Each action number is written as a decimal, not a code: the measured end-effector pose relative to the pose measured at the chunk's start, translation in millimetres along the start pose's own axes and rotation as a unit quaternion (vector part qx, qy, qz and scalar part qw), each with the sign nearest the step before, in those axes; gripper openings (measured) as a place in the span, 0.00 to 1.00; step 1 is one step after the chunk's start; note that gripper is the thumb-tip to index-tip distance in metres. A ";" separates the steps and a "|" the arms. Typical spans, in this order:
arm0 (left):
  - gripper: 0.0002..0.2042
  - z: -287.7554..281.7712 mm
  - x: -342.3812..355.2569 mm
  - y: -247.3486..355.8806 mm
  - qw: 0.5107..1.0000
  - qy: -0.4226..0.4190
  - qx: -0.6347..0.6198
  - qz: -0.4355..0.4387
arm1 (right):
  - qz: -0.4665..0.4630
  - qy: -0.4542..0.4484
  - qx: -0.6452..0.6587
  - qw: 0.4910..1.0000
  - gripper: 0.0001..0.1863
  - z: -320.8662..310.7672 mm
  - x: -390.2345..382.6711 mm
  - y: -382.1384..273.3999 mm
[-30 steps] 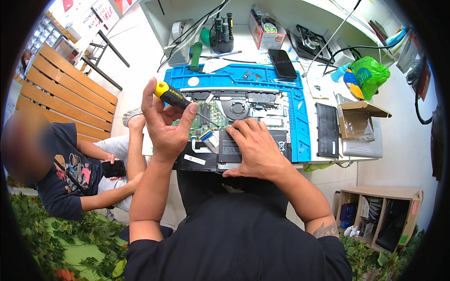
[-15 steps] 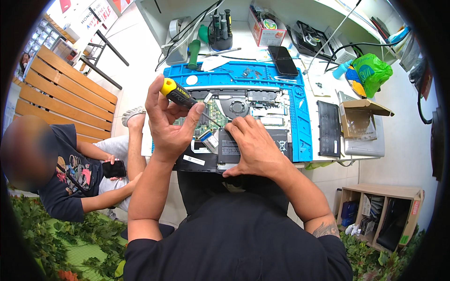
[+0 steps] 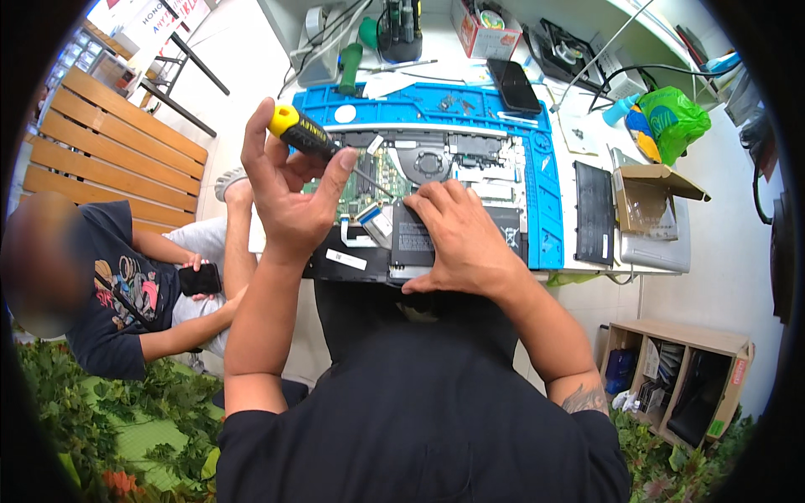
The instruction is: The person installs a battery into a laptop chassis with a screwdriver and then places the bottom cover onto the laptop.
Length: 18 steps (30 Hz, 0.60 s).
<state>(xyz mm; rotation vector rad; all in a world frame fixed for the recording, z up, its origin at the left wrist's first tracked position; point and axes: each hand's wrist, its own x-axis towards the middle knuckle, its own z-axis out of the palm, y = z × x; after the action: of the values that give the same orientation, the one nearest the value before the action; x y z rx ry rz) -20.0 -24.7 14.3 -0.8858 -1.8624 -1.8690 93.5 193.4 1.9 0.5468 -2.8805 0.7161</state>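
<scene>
An opened laptop (image 3: 352, 270) lies on a blue repair mat (image 3: 547, 193), its green circuit board (image 3: 369, 186) and round fan (image 3: 428, 163) exposed. My left hand (image 3: 293, 197) is closed on the yellow and black handle of a screwdriver (image 3: 306, 136). Its shaft slants down to the right, the tip close to my right fingertips. Curved over a black battery (image 3: 411, 239) in the laptop's near part is my right hand (image 3: 457, 239), with the thumb at the near edge and fingers at the far edge. That hand covers part of the battery. A flat ribbon cable (image 3: 375, 225) lies left of it.
Right of the mat are a second black battery (image 3: 594, 211), an open cardboard box (image 3: 646, 197) and a green plastic bag (image 3: 675, 121). A phone (image 3: 513, 85) and a screwdriver stand (image 3: 401, 38) sit farther back. A seated person (image 3: 126, 285) holds a phone at my left.
The whole view has shifted slightly, with the bench sitting higher in the picture. Screwdriver handle and left hand lean a little farther left. My right hand keeps its place on the battery.
</scene>
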 end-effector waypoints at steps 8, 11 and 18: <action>0.46 -1.5 3.1 -1.4 1.000 -0.013 0.009 -0.002 | 0.014 -0.016 0.013 1.000 0.58 -0.8 7.2 -1.8; 0.48 0.6 3.0 -2.8 0.999 -0.019 0.028 0.002 | 0.015 -0.016 0.022 1.000 0.58 0.2 6.6 -0.6; 0.48 4.8 -0.4 -7.5 0.999 -0.033 0.020 -0.011 | 0.013 -0.009 0.025 1.000 0.58 1.1 5.1 0.1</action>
<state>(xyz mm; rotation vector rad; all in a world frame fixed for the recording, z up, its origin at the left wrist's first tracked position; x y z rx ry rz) -23.6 -19.5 8.0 -0.9284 -1.9488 -1.8292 88.7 191.4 1.9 0.5242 -2.8991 0.7926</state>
